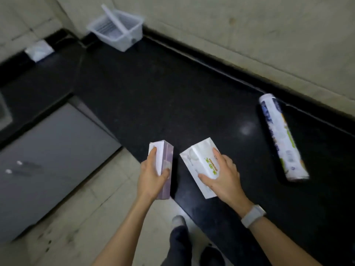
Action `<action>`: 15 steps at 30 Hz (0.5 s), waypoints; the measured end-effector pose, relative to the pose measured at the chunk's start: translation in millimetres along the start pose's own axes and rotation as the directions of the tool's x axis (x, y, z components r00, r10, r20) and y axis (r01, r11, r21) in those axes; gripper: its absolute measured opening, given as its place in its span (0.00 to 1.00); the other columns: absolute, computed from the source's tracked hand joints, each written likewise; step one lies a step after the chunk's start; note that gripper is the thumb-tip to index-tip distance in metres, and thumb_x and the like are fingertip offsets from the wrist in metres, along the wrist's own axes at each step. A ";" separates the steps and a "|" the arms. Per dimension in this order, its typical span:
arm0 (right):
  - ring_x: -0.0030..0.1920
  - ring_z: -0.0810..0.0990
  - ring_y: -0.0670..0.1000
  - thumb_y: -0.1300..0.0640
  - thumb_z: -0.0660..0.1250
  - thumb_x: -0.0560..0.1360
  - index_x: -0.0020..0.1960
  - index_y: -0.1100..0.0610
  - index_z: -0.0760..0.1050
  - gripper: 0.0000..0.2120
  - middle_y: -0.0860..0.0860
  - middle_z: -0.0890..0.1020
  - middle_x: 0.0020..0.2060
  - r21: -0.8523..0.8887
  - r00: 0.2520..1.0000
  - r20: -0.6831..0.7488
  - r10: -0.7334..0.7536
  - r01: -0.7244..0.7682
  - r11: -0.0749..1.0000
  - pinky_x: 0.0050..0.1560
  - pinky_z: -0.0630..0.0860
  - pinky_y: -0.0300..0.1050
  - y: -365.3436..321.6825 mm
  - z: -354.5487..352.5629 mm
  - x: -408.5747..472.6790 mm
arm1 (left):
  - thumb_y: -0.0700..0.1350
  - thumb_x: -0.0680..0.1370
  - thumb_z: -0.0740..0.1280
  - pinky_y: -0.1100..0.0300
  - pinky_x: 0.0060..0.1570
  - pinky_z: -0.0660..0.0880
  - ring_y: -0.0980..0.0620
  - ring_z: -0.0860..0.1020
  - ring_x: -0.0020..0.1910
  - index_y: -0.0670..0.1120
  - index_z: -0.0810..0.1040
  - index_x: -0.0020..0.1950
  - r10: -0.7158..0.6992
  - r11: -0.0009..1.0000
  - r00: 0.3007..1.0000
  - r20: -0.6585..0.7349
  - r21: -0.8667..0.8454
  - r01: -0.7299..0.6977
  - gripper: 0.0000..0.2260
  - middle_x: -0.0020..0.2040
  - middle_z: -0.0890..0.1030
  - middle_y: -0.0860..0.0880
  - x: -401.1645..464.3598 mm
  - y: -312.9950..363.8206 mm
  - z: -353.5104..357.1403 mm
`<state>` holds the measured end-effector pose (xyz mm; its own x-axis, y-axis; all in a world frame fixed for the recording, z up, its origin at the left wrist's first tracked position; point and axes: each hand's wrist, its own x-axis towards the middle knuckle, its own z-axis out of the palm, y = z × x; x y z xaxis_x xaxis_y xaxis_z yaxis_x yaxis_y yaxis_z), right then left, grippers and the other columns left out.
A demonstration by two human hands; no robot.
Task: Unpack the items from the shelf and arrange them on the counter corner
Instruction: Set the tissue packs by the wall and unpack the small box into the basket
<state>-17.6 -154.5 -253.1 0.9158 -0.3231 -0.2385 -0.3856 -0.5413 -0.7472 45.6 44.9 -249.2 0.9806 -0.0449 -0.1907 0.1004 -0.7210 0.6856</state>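
Black stone surface (172, 96) carries a printed roll (282, 137) at right and a clear bin (117, 31) in the upper-left corner. Left hand (151, 177) wraps its fingers around a lilac box (163, 169); right hand (222, 177) clasps a white tissue pack (199, 166), both low centre, probably carried as a pair for setting down.
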 end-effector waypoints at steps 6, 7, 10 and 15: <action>0.65 0.62 0.52 0.44 0.69 0.65 0.72 0.42 0.51 0.40 0.48 0.63 0.67 -0.033 0.968 0.230 -0.102 0.113 0.993 0.66 0.56 0.49 -71.9 74.5 3.3 | 0.47 0.72 0.67 0.57 0.53 0.65 0.46 0.68 0.65 0.56 0.55 0.73 -0.213 0.975 0.964 -0.160 -0.099 0.199 0.33 0.70 0.65 0.45 -20.2 -84.9 -65.7; 0.65 0.62 0.52 0.44 0.69 0.65 0.71 0.42 0.51 0.40 0.48 0.63 0.67 -0.044 0.958 0.263 -0.111 0.127 0.991 0.67 0.56 0.50 -84.9 88.5 6.4 | 0.47 0.72 0.67 0.57 0.53 0.66 0.45 0.68 0.64 0.57 0.56 0.73 -0.241 0.968 0.955 -0.174 -0.114 0.223 0.33 0.69 0.65 0.44 -18.9 -98.8 -77.0; 0.65 0.64 0.53 0.44 0.69 0.65 0.71 0.42 0.52 0.41 0.49 0.64 0.68 -0.060 0.937 0.322 -0.134 0.161 0.985 0.68 0.60 0.54 -130.1 134.1 21.8 | 0.47 0.71 0.68 0.59 0.51 0.66 0.45 0.69 0.63 0.57 0.57 0.72 -0.297 0.949 0.933 -0.206 -0.170 0.265 0.33 0.68 0.67 0.44 -3.2 -140.2 -116.0; 0.66 0.64 0.54 0.47 0.70 0.66 0.72 0.44 0.53 0.40 0.50 0.64 0.68 -0.034 0.916 0.361 -0.177 0.202 0.979 0.68 0.61 0.56 -221.0 221.9 50.6 | 0.46 0.70 0.68 0.61 0.51 0.64 0.49 0.69 0.62 0.59 0.56 0.72 -0.310 0.940 0.917 -0.252 -0.228 0.256 0.34 0.68 0.68 0.47 41.7 -208.4 -204.9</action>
<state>138.9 121.0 -237.7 0.9473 0.0798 -0.3103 -0.1959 -0.6219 -0.7582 100.1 335.0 -256.0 0.9101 0.3569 -0.2107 0.3833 -0.5314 0.7554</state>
